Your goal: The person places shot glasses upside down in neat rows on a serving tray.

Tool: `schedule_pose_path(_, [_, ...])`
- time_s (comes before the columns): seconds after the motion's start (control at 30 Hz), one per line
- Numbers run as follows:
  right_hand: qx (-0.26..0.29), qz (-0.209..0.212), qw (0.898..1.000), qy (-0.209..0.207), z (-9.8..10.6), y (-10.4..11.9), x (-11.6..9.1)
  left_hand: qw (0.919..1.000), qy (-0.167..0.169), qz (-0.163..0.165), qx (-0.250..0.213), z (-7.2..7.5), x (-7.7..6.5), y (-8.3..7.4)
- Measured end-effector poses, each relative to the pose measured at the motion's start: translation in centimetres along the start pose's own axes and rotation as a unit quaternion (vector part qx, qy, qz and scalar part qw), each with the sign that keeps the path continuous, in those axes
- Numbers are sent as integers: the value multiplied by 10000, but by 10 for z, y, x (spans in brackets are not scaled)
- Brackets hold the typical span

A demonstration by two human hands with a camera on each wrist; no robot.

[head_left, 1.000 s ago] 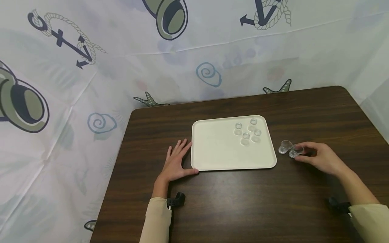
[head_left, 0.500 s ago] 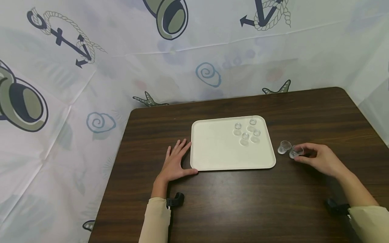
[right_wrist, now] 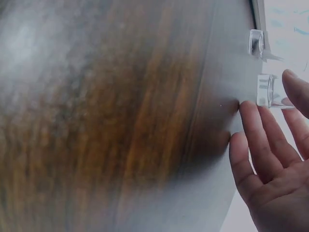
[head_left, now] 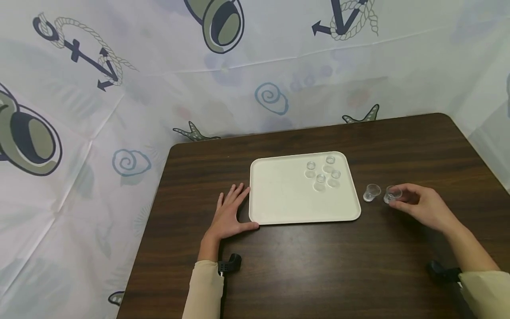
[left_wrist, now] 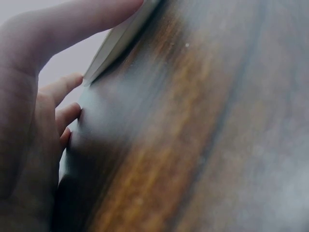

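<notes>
My right hand [head_left: 424,206] pinches a small clear cup [head_left: 393,193] between thumb and fingers, just above or on the table to the right of the tray; which of the two I cannot tell. A second clear cup [head_left: 372,192] stands apart from it, closer to the tray, wide rim up. In the right wrist view the held cup [right_wrist: 264,90] shows beside the thumb, with the other cup [right_wrist: 256,42] beyond. My left hand [head_left: 228,219] has its fingers spread, thumb and fingertips touching the left edge and corner of the cream tray [head_left: 279,199].
Several similar clear cups [head_left: 320,178] stand on the tray's right half, seemingly rim down. Everything rests on a dark wood-grain table [head_left: 311,270]. A patterned curtain [head_left: 159,102] hangs behind and to the left of it.
My right hand has shifted slightly right with the cup, so a gap now shows between the two cups that were close together. The left hand stays at the tray.
</notes>
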State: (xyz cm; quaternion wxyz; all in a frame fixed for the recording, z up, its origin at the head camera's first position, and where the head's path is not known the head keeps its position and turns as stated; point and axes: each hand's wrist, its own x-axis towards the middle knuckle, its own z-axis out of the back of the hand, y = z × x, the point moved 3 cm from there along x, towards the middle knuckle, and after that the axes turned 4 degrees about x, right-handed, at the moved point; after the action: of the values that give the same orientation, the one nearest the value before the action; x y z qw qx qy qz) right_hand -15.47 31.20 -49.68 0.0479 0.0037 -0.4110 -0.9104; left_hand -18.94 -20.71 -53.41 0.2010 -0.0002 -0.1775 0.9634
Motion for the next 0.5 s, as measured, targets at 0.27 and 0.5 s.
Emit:
schedule_pose_path(0.27, [3,-21,9995,-300,5,7,2,10000,14,-13,6,-1,-1,0])
schedule_pose_path(0.5, [345,-6,9965,-758,15,19,7,10000,-23,9,-11,0,-1,1])
